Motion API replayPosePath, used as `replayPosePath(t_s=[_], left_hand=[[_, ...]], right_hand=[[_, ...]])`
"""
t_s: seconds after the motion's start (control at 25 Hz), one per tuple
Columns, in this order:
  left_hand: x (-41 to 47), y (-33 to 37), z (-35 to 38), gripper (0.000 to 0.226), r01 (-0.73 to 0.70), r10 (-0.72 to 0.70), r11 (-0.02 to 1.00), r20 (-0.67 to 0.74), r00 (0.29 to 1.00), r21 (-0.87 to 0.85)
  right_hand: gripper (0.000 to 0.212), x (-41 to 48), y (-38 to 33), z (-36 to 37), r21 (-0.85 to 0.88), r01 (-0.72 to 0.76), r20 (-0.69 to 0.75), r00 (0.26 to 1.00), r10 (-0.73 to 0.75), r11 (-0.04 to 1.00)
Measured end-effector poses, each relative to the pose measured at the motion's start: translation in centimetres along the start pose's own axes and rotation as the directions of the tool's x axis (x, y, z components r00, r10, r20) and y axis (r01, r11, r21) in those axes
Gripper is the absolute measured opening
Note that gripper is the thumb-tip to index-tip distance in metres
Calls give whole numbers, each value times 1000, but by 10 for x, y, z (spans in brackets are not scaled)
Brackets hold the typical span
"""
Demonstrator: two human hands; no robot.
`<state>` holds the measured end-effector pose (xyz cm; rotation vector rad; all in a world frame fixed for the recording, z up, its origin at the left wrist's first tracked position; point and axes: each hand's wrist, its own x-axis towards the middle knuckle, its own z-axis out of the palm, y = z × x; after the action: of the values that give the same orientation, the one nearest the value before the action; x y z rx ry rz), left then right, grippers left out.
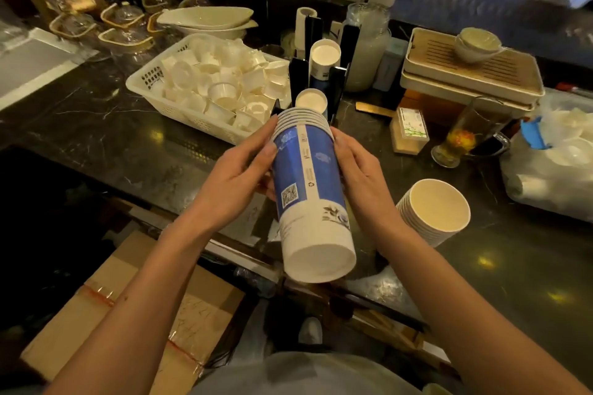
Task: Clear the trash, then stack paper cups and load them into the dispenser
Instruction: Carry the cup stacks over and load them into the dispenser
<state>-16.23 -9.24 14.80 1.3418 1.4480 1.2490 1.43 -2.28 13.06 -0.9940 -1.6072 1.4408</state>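
A stack of blue and white paper cups (308, 189) lies tilted between both hands, its white bottom toward me and its rims pointing at the black cup dispenser (340, 74). My left hand (237, 176) grips its left side and my right hand (359, 176) its right side. The dispenser stands just beyond the rims and holds two columns of cups, a taller one (324, 58) and a lower one (310, 100), bottoms up. A second stack of cups (433, 212) stands upright on the counter to the right, mouth open upward.
A white basket (144, 86) of small white cups sits left of the dispenser. A glass mug of tea (465, 135), a small box (410, 131), stacked trays (465, 74) and a plastic bag (552, 163) crowd the right. Cardboard boxes (134, 305) lie below the dark marble counter (112, 138).
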Motion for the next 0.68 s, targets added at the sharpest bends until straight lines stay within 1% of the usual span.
replayPosePath(t_s=[0.08, 0.12, 0.2, 0.28, 0.32, 0.4, 0.48, 0.56, 0.6, 0.68], left_hand=[[8, 1, 4, 41, 5, -1, 985, -22, 1000, 173], [12, 2, 6, 42, -1, 7, 967, -26, 1000, 254], [19, 5, 10, 45, 8, 12, 924, -50, 999, 382], [28, 3, 10, 46, 36, -3, 875, -69, 998, 482], [31, 2, 9, 45, 48, -21, 865, -59, 998, 500], [35, -1, 4, 36, 70, -75, 888, -8, 997, 454], [38, 1, -1, 35, 103, -126, 916, 34, 992, 388], [43, 5, -4, 19, 214, -239, 931, 50, 970, 295], [48, 6, -5, 15, 243, -271, 936, 76, 960, 255], [57, 4, -7, 13, 277, -308, 935, 125, 943, 221]], right_hand=[[21, 10, 1, 0, -8, -20, -10, 1000, 20, 1000], [21, 15, 1, -1, -57, -12, -21, 1000, 11, 998], [26, 24, 9, -3, -139, -30, -51, 998, 23, 990], [31, 32, 20, -3, -123, -90, -71, 994, 82, 988], [34, 33, 22, -2, -102, -128, -73, 990, 121, 986], [43, 36, 23, -1, -112, -195, -84, 979, 186, 974], [57, 39, 24, -2, -177, -237, -70, 971, 228, 955], [68, 43, 25, -3, -228, -266, -40, 964, 264, 937], [71, 46, 28, -3, -244, -283, -35, 959, 283, 928], [68, 50, 32, -2, -265, -334, -41, 941, 335, 905]])
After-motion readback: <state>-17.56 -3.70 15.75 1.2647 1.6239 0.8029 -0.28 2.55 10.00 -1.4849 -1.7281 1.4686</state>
